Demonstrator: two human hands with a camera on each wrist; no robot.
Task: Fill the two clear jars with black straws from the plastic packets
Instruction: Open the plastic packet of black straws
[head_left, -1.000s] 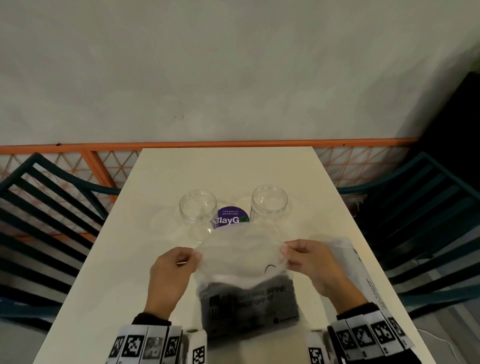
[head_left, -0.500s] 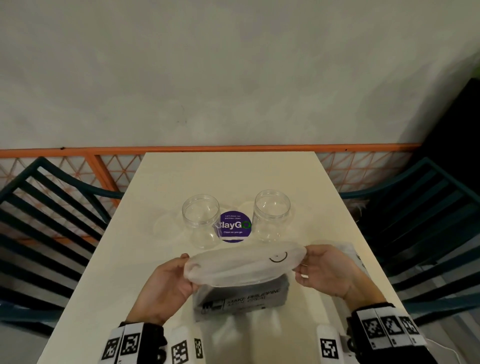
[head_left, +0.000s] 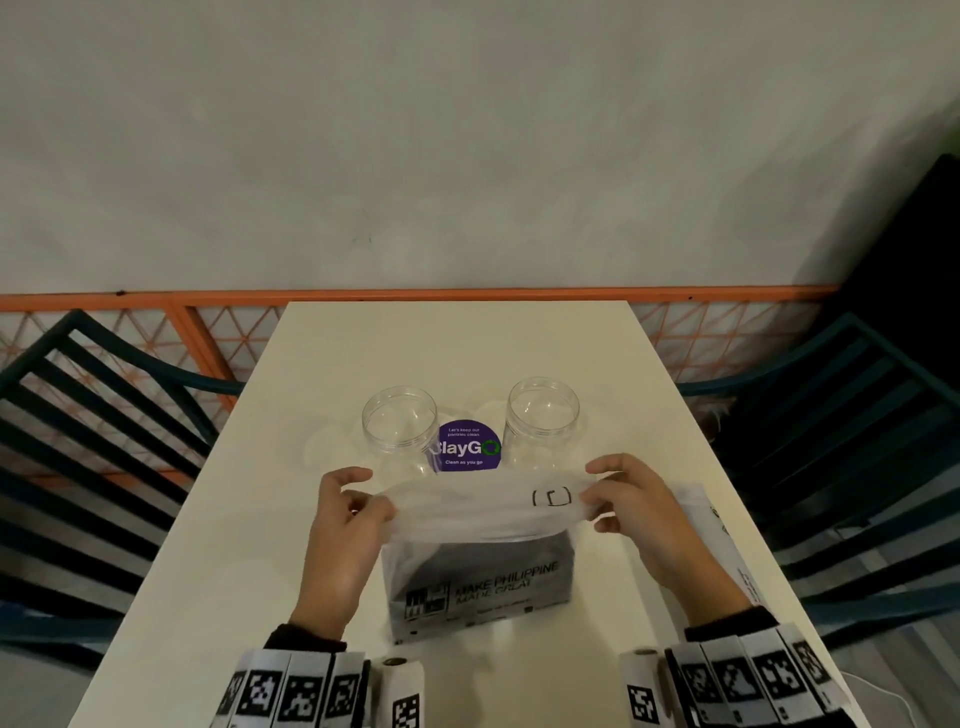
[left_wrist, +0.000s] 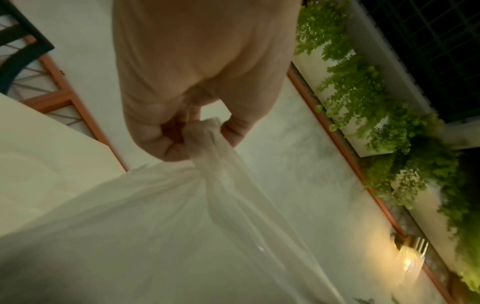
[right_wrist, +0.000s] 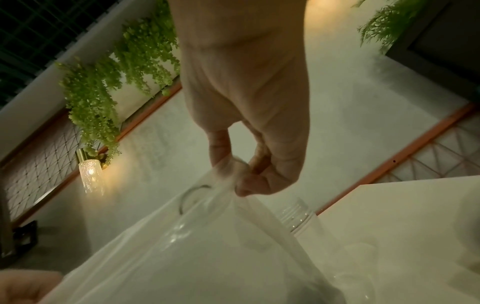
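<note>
Two clear jars stand open on the cream table: the left jar (head_left: 399, 431) and the right jar (head_left: 540, 423). In front of them a frosted plastic packet (head_left: 480, 551) with a dark printed lower half stands between my hands. My left hand (head_left: 363, 506) pinches the left end of its top flap (left_wrist: 207, 139). My right hand (head_left: 605, 501) pinches the right end (right_wrist: 231, 174), and the flap is stretched taut between them. The packet's dark lower half may be the black straws; I cannot make them out singly. The right jar (right_wrist: 298, 216) shows past the right hand.
A purple round sticker (head_left: 465, 447) lies on the table (head_left: 467, 353) between the jars. A second white packet (head_left: 717, 535) lies under my right forearm. Dark green slatted chairs (head_left: 93, 415) flank both table sides. An orange railing (head_left: 208, 332) runs behind.
The packet's flap, loosely rounded before, is now pulled out flat and taut. Both hands have shifted apart and their fingers have curled over its ends.
</note>
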